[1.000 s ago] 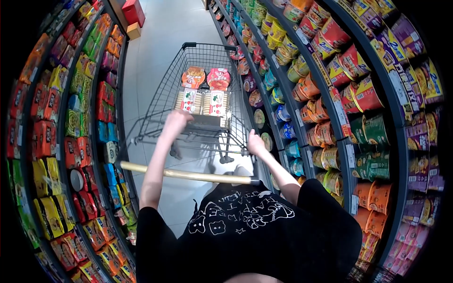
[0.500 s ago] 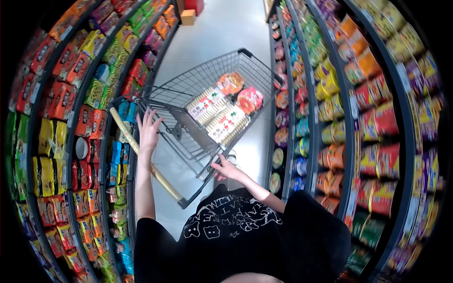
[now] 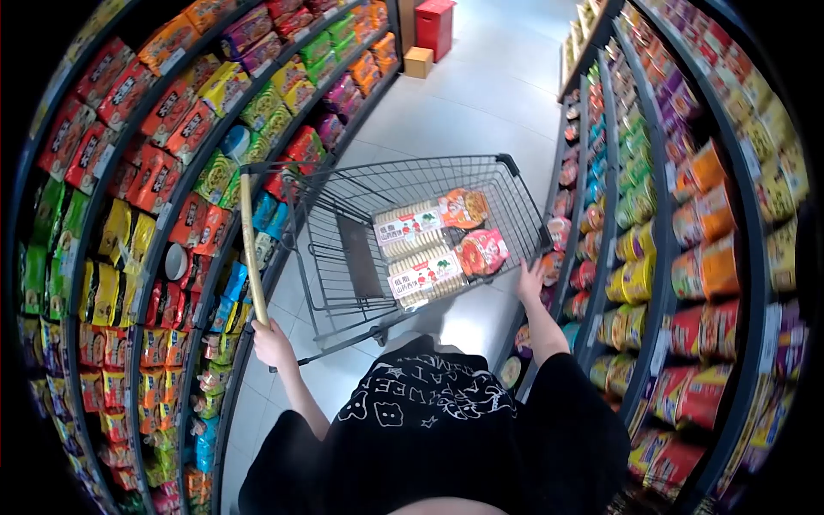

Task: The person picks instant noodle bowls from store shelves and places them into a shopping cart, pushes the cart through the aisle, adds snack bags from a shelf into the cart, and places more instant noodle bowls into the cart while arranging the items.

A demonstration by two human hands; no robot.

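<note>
A wire shopping cart stands crosswise in front of me, its handle on the left and its far end on the right. My left hand is wrapped round the lower end of the handle. By the cart's right corner, my right hand has its fingers apart, at or close to the wire rim; contact is unclear. Inside the cart lie two clear packs of pale round biscuits, an orange-lidded noodle bowl and a red-pink noodle bowl.
Shelves of bagged noodles curve along the left. Shelves of noodle cups and bowls line the right. A red bin and a small cardboard-coloured box stand at the aisle's far end, on the tiled floor.
The cart has turned from lengthwise to crosswise, its handle swinging left. My left hand has closed on the handle, and my right hand has moved right to the cart's far corner.
</note>
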